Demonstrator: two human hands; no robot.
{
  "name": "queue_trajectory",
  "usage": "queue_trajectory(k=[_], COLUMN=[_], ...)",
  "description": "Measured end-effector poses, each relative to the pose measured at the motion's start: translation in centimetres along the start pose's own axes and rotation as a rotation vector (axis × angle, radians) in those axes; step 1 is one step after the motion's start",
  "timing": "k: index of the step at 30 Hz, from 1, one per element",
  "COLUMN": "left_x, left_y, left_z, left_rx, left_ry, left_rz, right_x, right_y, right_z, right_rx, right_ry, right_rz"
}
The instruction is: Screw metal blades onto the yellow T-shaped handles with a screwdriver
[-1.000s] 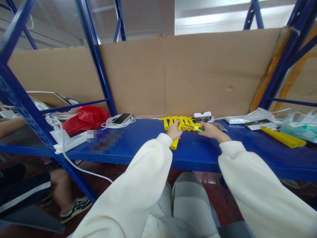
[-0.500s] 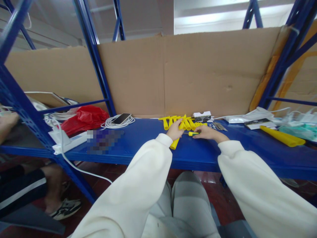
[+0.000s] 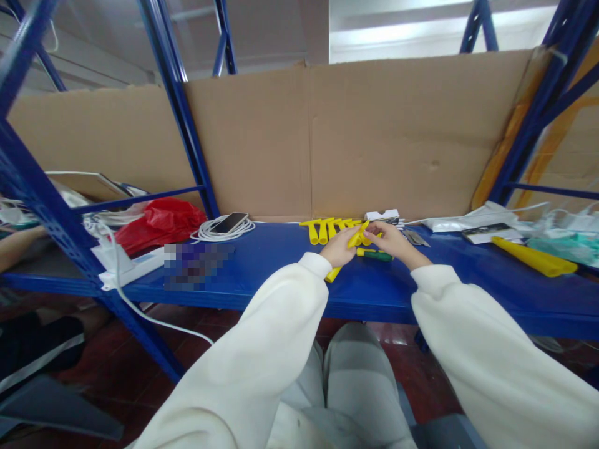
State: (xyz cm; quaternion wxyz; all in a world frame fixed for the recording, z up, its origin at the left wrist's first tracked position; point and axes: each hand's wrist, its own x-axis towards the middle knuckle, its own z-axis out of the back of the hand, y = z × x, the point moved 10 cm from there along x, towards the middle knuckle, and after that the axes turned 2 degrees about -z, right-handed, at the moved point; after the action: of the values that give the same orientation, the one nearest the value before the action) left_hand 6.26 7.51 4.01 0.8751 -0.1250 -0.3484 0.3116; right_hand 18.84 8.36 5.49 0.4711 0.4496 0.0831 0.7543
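Observation:
My left hand point(image 3: 340, 248) is closed round a small yellow plastic part point(image 3: 356, 238), a tapered tube-like piece, and holds it above the blue table. The fingers of my right hand point(image 3: 387, 240) are pinched at this part's upper end; the exact contact is too small to make out. Just below my right hand lies a screwdriver point(image 3: 378, 255) with a green and yellow handle. One more yellow piece point(image 3: 333, 274) lies on the table under my left hand, partly covered. Behind my hands, several similar yellow pieces point(image 3: 322, 232) lie in a row.
A small white box point(image 3: 384, 216) stands behind my right hand. To the right are a large yellow tapered piece point(image 3: 536, 257) and plastic bags point(image 3: 568, 240). At left lie a phone point(image 3: 230, 222) on coiled cable, a red bag point(image 3: 163, 223) and a power strip point(image 3: 135, 268). A co-worker's arm point(image 3: 21, 246) shows far left.
My right hand has let go of the screwdriver, now lying on the table, and has moved up to the yellow part in my left hand. The co-worker's arm and leg at far left have shifted.

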Motion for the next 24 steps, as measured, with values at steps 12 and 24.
queue_trajectory(k=[12, 24], left_x=[0.18, 0.21], left_y=[-0.05, -0.17], left_z=[-0.31, -0.38], left_rx=[0.053, 0.061], left_ry=[0.012, 0.024], left_rz=[-0.027, -0.011], right_x=[-0.01, 0.05], right_y=[0.5, 0.61], right_z=[0.27, 0.29], right_rx=[0.007, -0.028], right_ry=[-0.013, 0.007], right_rz=[0.012, 0.01])
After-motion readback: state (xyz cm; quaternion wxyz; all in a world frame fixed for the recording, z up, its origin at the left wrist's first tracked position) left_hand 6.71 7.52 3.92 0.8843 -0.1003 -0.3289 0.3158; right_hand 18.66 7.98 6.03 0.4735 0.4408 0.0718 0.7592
